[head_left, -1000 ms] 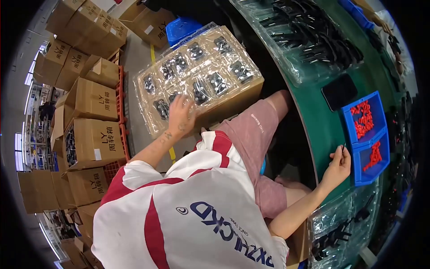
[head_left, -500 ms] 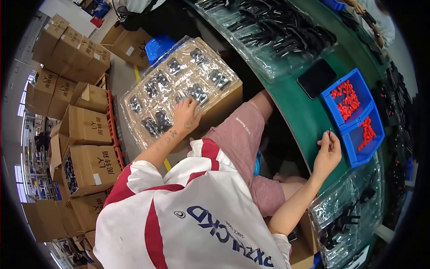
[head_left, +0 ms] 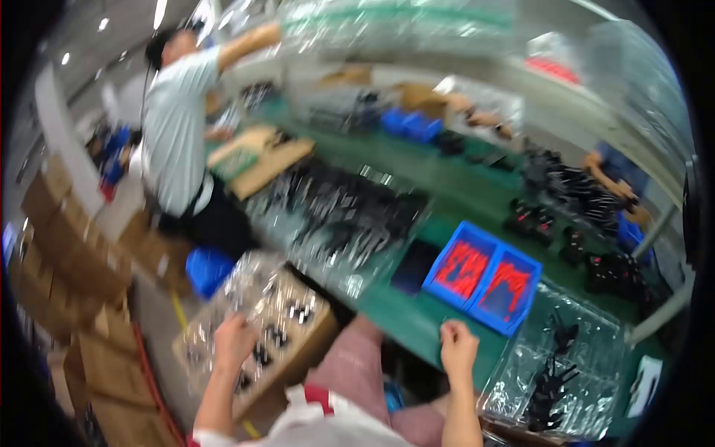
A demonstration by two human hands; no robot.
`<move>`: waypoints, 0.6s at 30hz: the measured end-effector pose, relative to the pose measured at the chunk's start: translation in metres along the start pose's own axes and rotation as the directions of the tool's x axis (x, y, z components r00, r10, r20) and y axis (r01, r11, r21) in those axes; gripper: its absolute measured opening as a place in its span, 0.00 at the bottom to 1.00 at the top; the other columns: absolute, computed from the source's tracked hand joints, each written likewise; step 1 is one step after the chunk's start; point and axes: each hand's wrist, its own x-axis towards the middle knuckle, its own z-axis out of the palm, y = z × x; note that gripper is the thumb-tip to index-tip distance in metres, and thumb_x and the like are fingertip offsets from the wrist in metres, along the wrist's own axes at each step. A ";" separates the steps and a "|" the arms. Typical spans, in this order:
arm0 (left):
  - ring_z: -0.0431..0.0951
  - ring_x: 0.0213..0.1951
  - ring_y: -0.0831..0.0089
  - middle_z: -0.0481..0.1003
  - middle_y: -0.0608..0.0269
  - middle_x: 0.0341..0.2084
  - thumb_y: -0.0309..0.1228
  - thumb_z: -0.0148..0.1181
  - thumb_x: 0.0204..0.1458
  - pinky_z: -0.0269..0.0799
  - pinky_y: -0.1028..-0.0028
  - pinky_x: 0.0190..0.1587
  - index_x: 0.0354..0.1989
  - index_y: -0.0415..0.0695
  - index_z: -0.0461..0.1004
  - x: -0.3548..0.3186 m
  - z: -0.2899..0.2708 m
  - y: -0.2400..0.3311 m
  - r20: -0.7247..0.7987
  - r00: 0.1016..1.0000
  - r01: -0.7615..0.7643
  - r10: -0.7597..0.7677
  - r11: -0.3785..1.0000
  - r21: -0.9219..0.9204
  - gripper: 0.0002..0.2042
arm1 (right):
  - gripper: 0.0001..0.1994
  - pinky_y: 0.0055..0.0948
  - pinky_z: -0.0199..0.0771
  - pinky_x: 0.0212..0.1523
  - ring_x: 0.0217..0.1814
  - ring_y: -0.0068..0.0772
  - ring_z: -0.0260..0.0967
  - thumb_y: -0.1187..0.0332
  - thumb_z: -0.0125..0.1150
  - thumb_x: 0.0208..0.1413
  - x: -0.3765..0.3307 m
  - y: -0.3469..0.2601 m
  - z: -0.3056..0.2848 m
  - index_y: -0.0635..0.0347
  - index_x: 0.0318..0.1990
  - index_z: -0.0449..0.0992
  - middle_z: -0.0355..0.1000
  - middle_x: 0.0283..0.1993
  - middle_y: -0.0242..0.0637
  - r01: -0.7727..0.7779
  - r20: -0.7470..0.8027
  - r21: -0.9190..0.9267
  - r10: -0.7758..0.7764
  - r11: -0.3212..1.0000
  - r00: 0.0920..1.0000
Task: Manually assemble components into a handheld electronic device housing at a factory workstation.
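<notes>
My left hand is over the plastic-lined carton top, its fingers curled and blurred; anything inside them is hidden. Small black parts lie in groups under and around that hand on the clear plastic. At the green table's near edge, my right hand is closed in a pinch. The thin dark piece it held half a second ago is too blurred to make out now. Just beyond this hand sits a blue two-part bin with small red pieces in both compartments.
A dark flat device lies left of the bin. Black parts cover a plastic sheet farther back, and more lie on plastic at right. A co-worker stands at far left. Cartons are stacked on my left.
My view has tilted up, bringing the co-worker and far tables into sight. My left hand has drawn in from the black parts it was touching, its fingers now curled. The right hand stays pinched.
</notes>
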 end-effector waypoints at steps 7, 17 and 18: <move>0.58 0.19 0.80 0.78 0.66 0.30 0.18 0.60 0.41 0.56 0.80 0.22 0.28 0.41 0.74 0.046 -0.162 0.102 -0.401 0.915 -0.153 0.044 0.957 -0.245 0.06 | 0.05 0.28 0.67 0.23 0.18 0.31 0.67 0.71 0.63 0.49 -0.010 -0.012 -0.008 0.63 0.32 0.80 0.72 0.18 0.34 -0.002 -0.079 0.085 0.009 0.996 0.997; 0.71 0.20 0.71 0.78 0.66 0.26 0.19 0.63 0.43 0.65 0.74 0.25 0.38 0.41 0.77 0.206 -0.215 0.224 -0.551 0.423 -0.730 0.719 0.631 0.262 0.12 | 0.06 0.28 0.67 0.23 0.18 0.34 0.67 0.70 0.64 0.49 0.000 -0.019 -0.006 0.61 0.33 0.80 0.73 0.19 0.34 0.022 -0.084 0.022 -0.020 0.999 0.996; 0.73 0.21 0.68 0.79 0.66 0.26 0.21 0.63 0.42 0.67 0.73 0.26 0.37 0.42 0.77 0.223 -0.224 0.238 -0.517 0.351 -0.755 0.781 0.563 0.338 0.11 | 0.06 0.29 0.67 0.23 0.18 0.34 0.67 0.70 0.64 0.49 -0.001 -0.019 -0.007 0.62 0.33 0.80 0.73 0.19 0.34 0.019 -0.086 0.024 -0.017 1.000 0.996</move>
